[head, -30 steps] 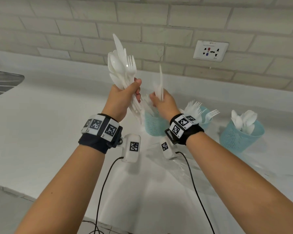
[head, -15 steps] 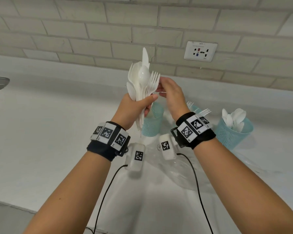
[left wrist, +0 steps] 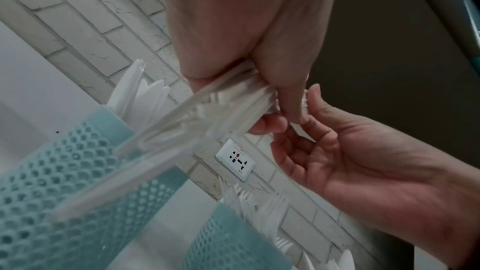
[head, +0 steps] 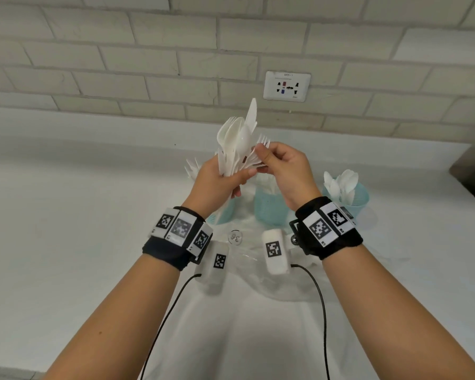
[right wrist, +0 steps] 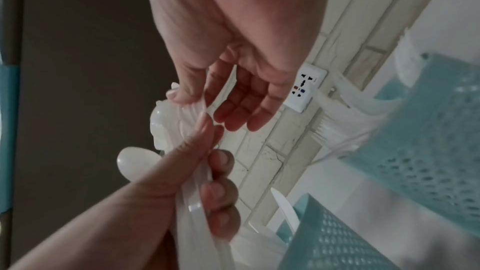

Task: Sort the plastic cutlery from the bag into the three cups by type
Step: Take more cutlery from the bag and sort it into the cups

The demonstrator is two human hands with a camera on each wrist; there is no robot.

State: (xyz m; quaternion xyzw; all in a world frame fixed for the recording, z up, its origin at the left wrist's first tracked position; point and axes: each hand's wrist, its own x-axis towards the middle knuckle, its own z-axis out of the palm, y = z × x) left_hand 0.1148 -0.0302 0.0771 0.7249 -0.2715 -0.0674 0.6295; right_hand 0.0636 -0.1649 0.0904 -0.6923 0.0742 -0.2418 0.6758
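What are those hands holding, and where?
Left hand grips a bunch of plastic cutlery by the handles; right hand pinches a fork near its tines.

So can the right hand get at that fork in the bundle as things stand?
Probably yes. The right hand is already at the fork, which sticks out on that side of the bundle the left hand grips. Nothing lies between them.

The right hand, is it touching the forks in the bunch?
Touching. The head view shows the right hand with thumb and fingertips pinching a fork in the bunch held by the left hand.
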